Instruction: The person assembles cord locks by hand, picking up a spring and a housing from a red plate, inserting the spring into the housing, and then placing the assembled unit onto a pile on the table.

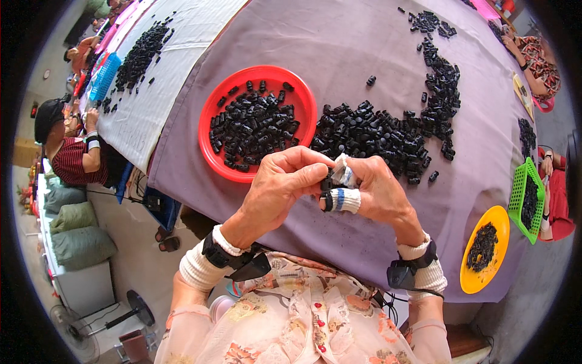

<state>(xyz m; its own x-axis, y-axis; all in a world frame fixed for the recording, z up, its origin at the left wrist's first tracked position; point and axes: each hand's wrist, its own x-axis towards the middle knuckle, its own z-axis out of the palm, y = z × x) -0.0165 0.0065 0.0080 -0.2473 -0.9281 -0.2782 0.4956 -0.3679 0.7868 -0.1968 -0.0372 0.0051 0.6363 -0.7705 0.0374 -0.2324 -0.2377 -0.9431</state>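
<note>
My left hand (273, 188) and my right hand (385, 191) meet above the near part of the cloth-covered table. Between their fingertips is a small black cylindrical part (328, 184), pinched from both sides and largely hidden by the fingers. White fabric covers with blue stripes wrap the thumb and forefinger of my right hand. Just beyond my left hand sits a round red tray (205, 136) holding many similar black parts. A large heap of black parts (370, 136) lies on the cloth beyond my right hand.
The purple-grey cloth (254, 45) carries a trail of black parts reaching the far right. A yellow plate (500, 224) with small black bits and a green basket (517, 189) stand at the right. Other people sit along both sides, one in a striped shirt (76, 161) at the left.
</note>
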